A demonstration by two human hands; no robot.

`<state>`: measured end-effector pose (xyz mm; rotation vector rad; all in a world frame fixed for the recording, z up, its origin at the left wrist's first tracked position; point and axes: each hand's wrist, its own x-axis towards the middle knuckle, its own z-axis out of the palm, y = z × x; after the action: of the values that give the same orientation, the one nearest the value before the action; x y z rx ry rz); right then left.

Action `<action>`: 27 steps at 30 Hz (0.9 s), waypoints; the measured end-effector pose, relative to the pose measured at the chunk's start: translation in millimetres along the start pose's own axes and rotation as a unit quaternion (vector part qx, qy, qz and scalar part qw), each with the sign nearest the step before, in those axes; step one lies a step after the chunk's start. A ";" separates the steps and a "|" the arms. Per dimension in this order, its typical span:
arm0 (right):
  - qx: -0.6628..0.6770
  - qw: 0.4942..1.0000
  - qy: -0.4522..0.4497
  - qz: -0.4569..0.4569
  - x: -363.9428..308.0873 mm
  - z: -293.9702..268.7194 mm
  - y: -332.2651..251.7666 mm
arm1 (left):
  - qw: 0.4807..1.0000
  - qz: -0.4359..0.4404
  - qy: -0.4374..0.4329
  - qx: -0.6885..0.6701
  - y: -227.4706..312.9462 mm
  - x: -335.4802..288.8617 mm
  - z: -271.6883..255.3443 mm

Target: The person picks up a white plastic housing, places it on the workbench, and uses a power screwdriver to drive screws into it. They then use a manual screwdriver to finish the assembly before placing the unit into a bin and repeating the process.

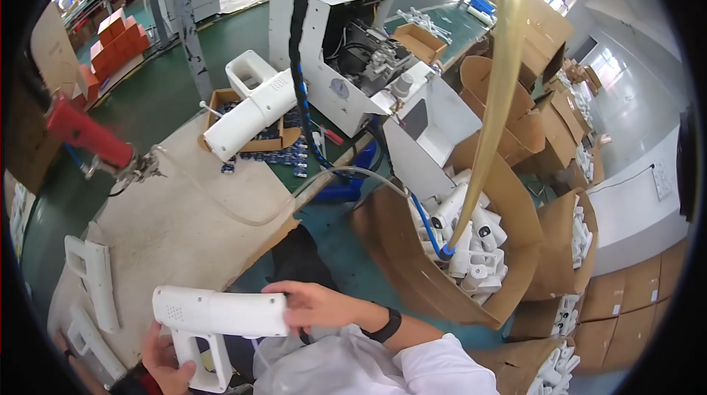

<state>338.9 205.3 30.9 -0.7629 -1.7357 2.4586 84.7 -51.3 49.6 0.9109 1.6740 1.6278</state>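
A white gun-shaped plastic housing [221,312] with a looped handle lies level in front of me, its patch of small holes to the left. My left hand [168,364] grips it around the handle, the thumb pressed on the loop. Around the barrel's right end, my right hand [317,305] is closed, and a dark band circles that wrist. Below the barrel a thin white cord or tube shows partly. Two similar housings [94,281] lie on the bench [169,247] at the left. Another white housing [254,111] rests at the bench's far end, across a small carton.
A white machine [294,26] with exposed mechanism stands beyond the bench. To my right, a large carton [398,262] holds several white housings. A yellowish hose [501,78] and black cable [297,34] hang down in front. A red air tool [92,130] hangs at the left.
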 end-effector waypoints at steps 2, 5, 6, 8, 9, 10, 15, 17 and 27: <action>0.122 0.988 -0.074 0.055 -20.1 -3.0 -6.2 | 0.997 0.021 -0.048 0.055 -10.0 4.7 7.4; -0.044 0.990 0.021 -0.131 -45.2 -14.5 13.5 | 0.974 0.039 -0.141 0.175 -10.6 13.6 22.8; -0.024 0.992 0.044 -0.112 -56.8 -24.7 22.0 | 0.978 0.052 -0.157 0.128 -6.9 14.8 28.5; 0.071 0.990 0.115 -0.051 -98.5 -63.3 50.1 | 0.990 0.051 -0.102 0.085 25.5 26.0 30.8; 0.146 0.976 0.161 -0.012 -128.7 -89.6 71.4 | 0.992 0.100 -0.026 0.079 25.9 28.3 29.6; 0.226 0.953 0.197 0.034 -175.5 -115.4 91.8 | 0.987 0.060 0.033 0.148 -4.2 24.3 -6.5; 0.273 0.708 0.650 -0.049 -329.1 -141.7 142.3 | 0.785 0.036 0.266 0.559 -63.2 38.8 -144.9; 0.347 0.674 0.642 -0.115 -331.1 -151.3 152.0 | 0.695 0.013 0.327 0.640 -96.3 24.7 -198.8; 0.068 0.992 0.051 0.090 -206.0 -136.6 69.6 | 0.799 -0.131 0.220 0.544 -45.3 60.0 -128.8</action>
<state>593.0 236.3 9.8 -1.0513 -1.5073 2.5674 -57.6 -74.9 11.8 0.7118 3.0000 0.5735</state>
